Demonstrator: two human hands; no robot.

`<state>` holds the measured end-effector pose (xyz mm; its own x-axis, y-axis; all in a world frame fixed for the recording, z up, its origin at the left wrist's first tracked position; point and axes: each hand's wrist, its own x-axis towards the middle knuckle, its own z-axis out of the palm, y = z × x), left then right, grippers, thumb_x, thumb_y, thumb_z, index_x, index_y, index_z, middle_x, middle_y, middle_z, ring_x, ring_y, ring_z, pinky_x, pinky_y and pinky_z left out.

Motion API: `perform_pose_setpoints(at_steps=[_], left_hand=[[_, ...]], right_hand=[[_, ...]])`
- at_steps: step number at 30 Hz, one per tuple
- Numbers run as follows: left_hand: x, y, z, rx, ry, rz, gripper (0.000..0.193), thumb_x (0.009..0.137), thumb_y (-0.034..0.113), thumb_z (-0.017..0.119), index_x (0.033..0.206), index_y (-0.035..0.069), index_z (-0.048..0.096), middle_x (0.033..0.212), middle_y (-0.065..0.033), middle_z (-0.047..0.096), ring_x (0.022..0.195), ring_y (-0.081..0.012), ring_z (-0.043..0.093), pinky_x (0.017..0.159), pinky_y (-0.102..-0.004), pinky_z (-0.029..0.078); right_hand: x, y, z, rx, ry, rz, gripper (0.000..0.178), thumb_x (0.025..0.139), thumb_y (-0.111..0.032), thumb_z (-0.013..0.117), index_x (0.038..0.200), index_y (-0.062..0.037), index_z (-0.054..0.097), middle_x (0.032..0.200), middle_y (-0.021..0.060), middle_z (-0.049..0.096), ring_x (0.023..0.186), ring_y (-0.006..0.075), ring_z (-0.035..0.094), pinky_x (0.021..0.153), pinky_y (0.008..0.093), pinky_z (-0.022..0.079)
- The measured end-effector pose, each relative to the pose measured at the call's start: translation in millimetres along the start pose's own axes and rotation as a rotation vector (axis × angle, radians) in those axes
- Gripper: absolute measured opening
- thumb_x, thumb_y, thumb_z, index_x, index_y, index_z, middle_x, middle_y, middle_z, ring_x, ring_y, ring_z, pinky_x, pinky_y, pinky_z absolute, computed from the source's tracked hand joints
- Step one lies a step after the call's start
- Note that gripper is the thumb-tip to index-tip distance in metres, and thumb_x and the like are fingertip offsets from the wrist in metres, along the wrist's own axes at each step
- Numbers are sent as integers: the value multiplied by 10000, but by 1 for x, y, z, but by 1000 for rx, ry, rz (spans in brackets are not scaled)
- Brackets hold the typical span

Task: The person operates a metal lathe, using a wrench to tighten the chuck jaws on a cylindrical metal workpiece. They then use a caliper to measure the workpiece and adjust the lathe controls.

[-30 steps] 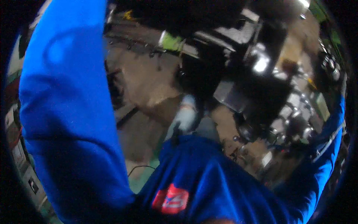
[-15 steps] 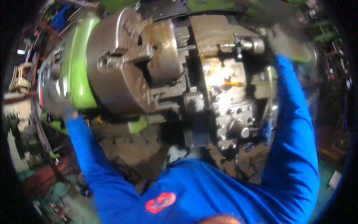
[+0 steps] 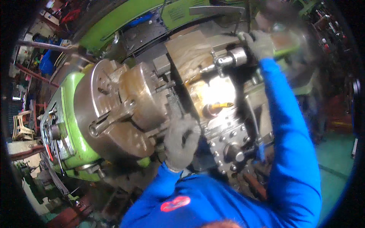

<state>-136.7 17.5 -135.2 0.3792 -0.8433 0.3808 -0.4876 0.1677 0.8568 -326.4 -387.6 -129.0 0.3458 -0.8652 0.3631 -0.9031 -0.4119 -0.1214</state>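
Note:
A large steel lathe chuck [image 3: 91, 98] grips a thick round workpiece [image 3: 135, 95] in its jaws [image 3: 110, 119]. My left hand [image 3: 181, 144], in a grey glove, is at the near side of the workpiece's front face. Its fingers stretch up along that face; whether they touch it I cannot tell. My right hand [image 3: 259, 45], gloved too, is at the tailstock, just behind a shiny drill chuck [image 3: 238, 56] that holds a pointed bit [image 3: 207, 68] facing the workpiece. Its fingers are curled, and what lies under them is hidden.
The green headstock [image 3: 74, 114] stands left of the chuck, with levers on its front. A yellow-handled tool [image 3: 220, 105] lies on the brightly lit carriage. Nearer me is a bolted apron plate [image 3: 232, 152]; a blue-ended hose [image 3: 260, 152] hangs beside it. A green chip guard [image 3: 182, 15] runs behind.
My left hand has come from the headstock at the left to the workpiece's front. The chuck has turned, its jaw now lower. My view has tilted; my right hand stays by the tailstock.

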Motion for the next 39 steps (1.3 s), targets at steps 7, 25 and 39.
perform_pose_setpoints(at_steps=[7, 25, 39], left_hand=[[58, -39, 43, -381, 36, -598, 345, 996, 221, 631, 1246, -17, 622, 1193, -93, 637, 1066, -198, 620, 948, -327, 510], [102, -106, 128, -914, 6, -605, 548, 1021, 124, 623, 1516, -9, 428, 1140, -86, 635, 992, -157, 628, 924, -320, 552], [108, -114, 142, -944, 71, -559, 409, 1045, 153, 615, 1417, -2, 545, 1034, -69, 676, 932, -134, 627, 847, -290, 534]], right_hand=[[-6, 3, 10, 84, 71, -17, 472, 953, -501, 581, 981, -52, 724, 1049, 175, 679, 1068, 388, 612, 964, 506, 465], [0, 12, 15, 41, 43, 18, 415, 952, -464, 632, 1104, -97, 754, 1146, 148, 708, 1116, 364, 636, 976, 483, 495], [-1, 13, 15, -31, 27, 9, 393, 966, -395, 661, 1173, -74, 750, 1176, 176, 734, 1122, 347, 681, 997, 408, 514]])
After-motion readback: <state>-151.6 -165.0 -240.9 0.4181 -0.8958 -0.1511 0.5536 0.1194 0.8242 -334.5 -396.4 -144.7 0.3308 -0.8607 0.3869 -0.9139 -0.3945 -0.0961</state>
